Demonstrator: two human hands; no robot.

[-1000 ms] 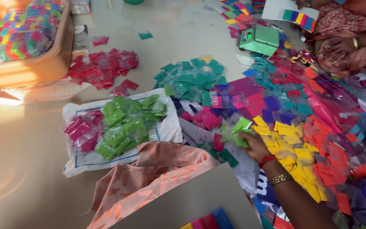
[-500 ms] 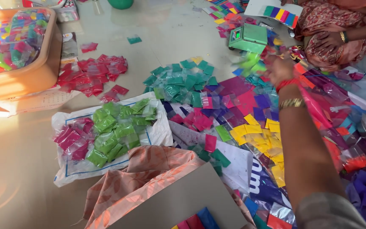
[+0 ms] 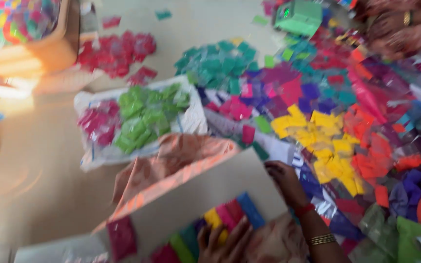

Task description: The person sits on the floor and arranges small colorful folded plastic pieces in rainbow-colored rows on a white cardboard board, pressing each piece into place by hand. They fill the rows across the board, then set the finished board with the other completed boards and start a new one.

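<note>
Down at the near edge, my left hand [image 3: 222, 241] lies with spread fingers on a row of coloured packets [image 3: 230, 216], yellow, pink and blue, which sit on a pale flat board [image 3: 205, 195]. It presses rather than grips; I cannot tell if anything is pinched under the palm. My right hand [image 3: 281, 180], with a red thread and a gold bangle at the wrist, rests at the board's right edge, fingers curled loosely over it, holding nothing that I can make out. The picture is blurred, so finer detail is lost.

That row of packets runs slantwise, from low left up to the right, and ends just short of my right hand. So the left hand is on the row, while the right is only beside its upper end.

Just past the board lies a crumpled peach cloth [image 3: 171, 160]. Beyond it a clear plastic sheet [image 3: 191, 119] carries green packets [image 3: 144, 119] and a few pink ones. To the right spreads a heap of yellow packets [image 3: 317, 141], with orange, purple and teal around it. Farther off are red packets [image 3: 118, 51] on the floor [image 3: 45, 165], an orange tub [image 3: 40, 48] at far left, and another person's hand [image 3: 391, 24] at top right.
</note>
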